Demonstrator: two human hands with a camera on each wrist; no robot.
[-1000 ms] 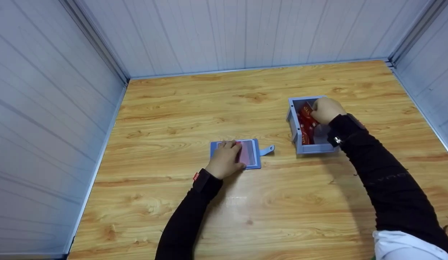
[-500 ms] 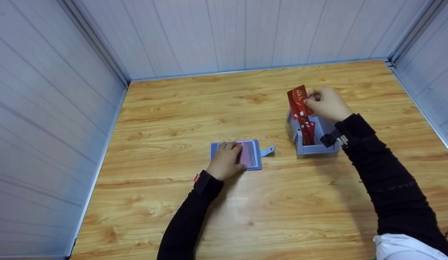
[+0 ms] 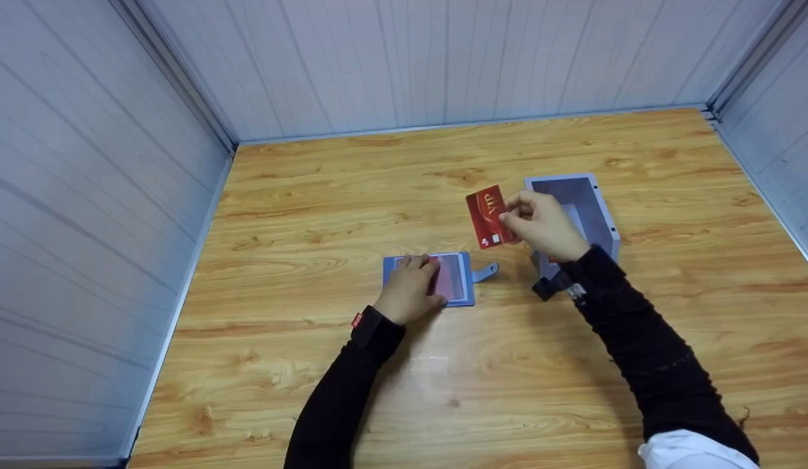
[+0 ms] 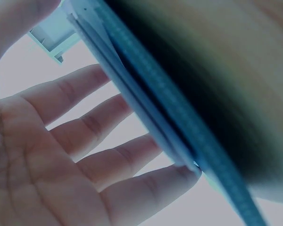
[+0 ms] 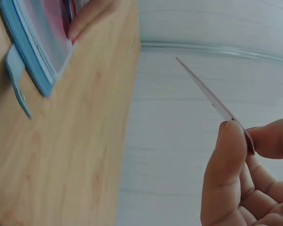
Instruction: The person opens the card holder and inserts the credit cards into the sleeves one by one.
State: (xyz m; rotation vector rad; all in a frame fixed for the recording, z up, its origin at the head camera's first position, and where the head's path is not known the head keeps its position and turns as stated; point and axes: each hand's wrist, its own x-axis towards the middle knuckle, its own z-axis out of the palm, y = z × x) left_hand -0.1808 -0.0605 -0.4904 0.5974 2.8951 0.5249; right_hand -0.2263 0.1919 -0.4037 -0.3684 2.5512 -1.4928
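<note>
A red card lettered VIP (image 3: 487, 218) is pinched by its edge between the thumb and fingers of my right hand (image 3: 547, 225), held above the table. In the right wrist view the card (image 5: 210, 96) shows almost edge-on. My left hand (image 3: 409, 293) rests on a blue card holder (image 3: 468, 286) that lies opened out, with clear sleeves and a short snap strap (image 3: 487, 271) on its right. From the left wrist, the fingertips touch the sleeves, and the fingers (image 4: 92, 127) are fairly straight. Something red shows under these fingers, partly hidden.
A grey plastic bin (image 3: 606, 208) stands at the right, partly behind my right hand and wrist. A bit of red shows inside it. Pale panel walls (image 3: 410, 65) enclose the wooden table (image 3: 300, 208) at the back and both sides.
My right hand has lifted a red VIP card out of the bin and carried it left, towards the card holder. The left hand has stayed in place on the holder.
</note>
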